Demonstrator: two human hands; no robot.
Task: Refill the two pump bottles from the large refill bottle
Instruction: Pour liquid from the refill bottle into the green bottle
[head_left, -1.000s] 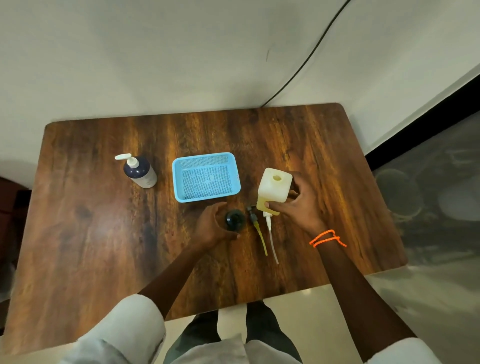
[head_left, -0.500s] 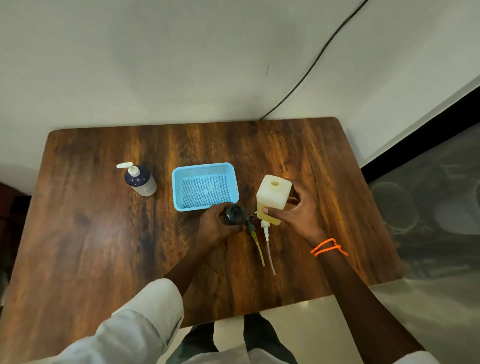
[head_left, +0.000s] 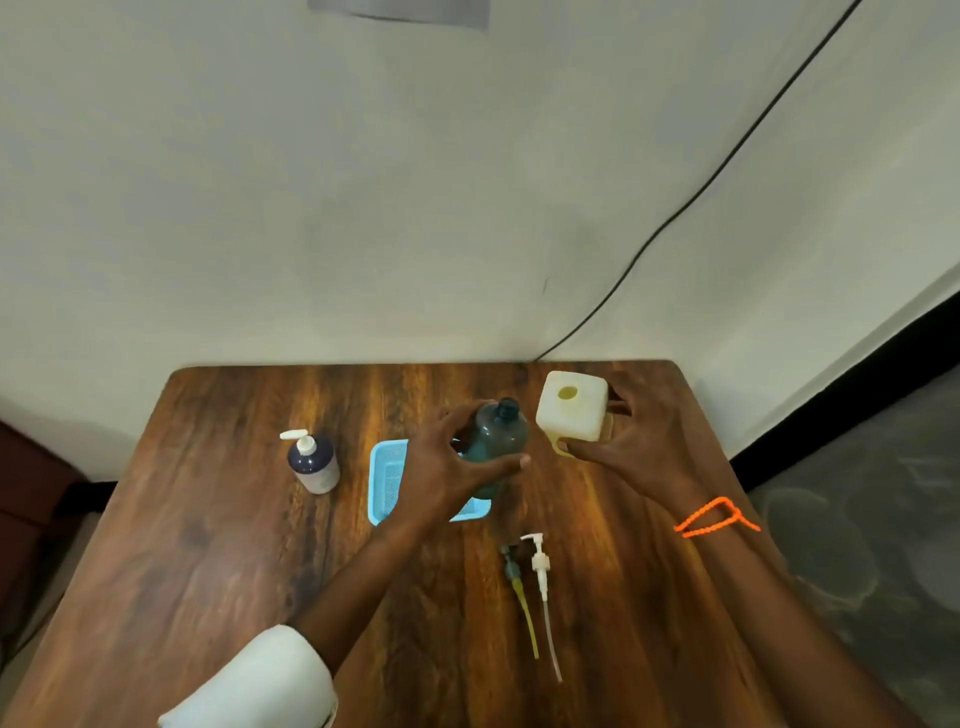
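Pale wall fills the far half of the view, with a black cable running down it to the far edge of a dark wooden counter. Over the counter's far middle, the left hand holds a dark teal bottle lifted and tilted, its open neck pointing far and slightly right; the fingers curl around the far side and the thumb presses the near side. Just to its right, the right hand grips a pale yellowish refill bottle with a round open mouth facing up; fingers wrap its right side and the thumb pinches its near lower edge. An orange cord circles the right wrist. A light blue basket sits under the left hand, partly hidden. Farther left stands a dark pump bottle with its white pump fitted. Near the person, right of centre, two removed pumps lie side by side: a dark pump with yellow tube and a white pump with clear tube.
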